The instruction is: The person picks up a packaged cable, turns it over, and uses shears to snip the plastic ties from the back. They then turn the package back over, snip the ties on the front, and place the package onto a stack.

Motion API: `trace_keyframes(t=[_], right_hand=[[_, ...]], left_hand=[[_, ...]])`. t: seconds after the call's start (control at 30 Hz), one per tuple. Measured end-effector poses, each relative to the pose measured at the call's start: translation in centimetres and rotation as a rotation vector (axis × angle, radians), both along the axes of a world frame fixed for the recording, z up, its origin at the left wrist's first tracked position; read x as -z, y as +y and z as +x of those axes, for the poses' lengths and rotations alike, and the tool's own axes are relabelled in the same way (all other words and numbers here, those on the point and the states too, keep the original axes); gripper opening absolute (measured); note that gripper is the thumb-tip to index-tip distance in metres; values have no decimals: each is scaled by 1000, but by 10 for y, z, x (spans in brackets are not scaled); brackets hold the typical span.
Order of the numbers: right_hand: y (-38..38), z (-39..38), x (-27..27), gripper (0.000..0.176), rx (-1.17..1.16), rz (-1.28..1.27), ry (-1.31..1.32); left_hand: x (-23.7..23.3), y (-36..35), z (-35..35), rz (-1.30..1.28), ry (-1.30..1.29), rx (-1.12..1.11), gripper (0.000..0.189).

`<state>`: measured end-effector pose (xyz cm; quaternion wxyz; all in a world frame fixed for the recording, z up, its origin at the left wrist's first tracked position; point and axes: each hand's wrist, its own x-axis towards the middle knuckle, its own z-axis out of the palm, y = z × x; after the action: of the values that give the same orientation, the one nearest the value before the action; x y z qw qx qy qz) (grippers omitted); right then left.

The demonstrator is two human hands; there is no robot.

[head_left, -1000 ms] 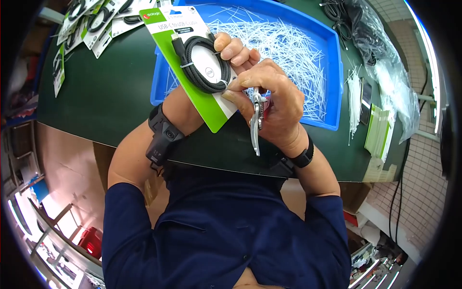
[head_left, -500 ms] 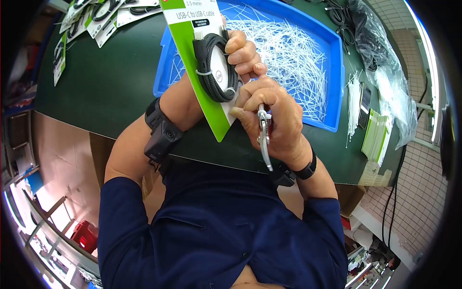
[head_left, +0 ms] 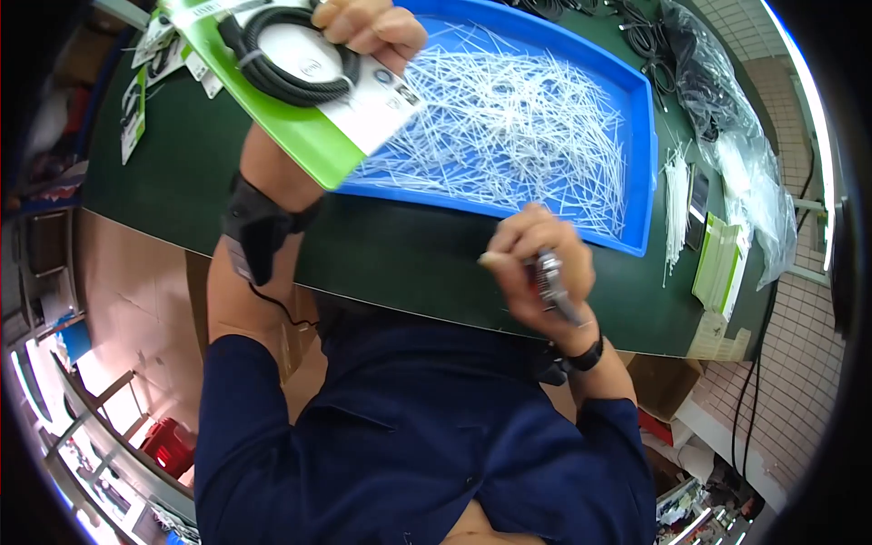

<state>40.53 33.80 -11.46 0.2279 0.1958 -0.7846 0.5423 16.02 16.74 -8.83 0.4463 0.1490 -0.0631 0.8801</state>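
Note:
My left hand (head_left: 371, 27) grips a green and white cable card (head_left: 309, 136) by its upper right side, up at the left. A coiled black braided cable (head_left: 295, 86) is fastened to the card's face with pale ties. Over the table's front part, my right hand (head_left: 545, 268) is closed around a small metal hand tool (head_left: 551, 280), slightly blurred. Between and beyond the hands lies a blue tray (head_left: 647, 173) holding a heap of thin white plastic ties (head_left: 518, 118). The card's lower corner overlaps the tray's left part.
Several carded cables (head_left: 133, 118) lie at the table's (head_left: 391, 263) far left. To the tray's right are a bundle of white ties (head_left: 675, 209), a stack of green-white cards (head_left: 720, 263), clear plastic bags (head_left: 745, 173) and black coiled cables (head_left: 643, 38).
My left hand has moved up and left with the card, which is now more tilted. My right hand has come away from the card, moving right and down with the tool.

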Motion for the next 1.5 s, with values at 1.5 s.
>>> trace_keyframes(t=[1.5], right_hand=[[-2,-71,-31,27,228,264,-8]], left_hand=[[64,49,57,55,32,29,39]])
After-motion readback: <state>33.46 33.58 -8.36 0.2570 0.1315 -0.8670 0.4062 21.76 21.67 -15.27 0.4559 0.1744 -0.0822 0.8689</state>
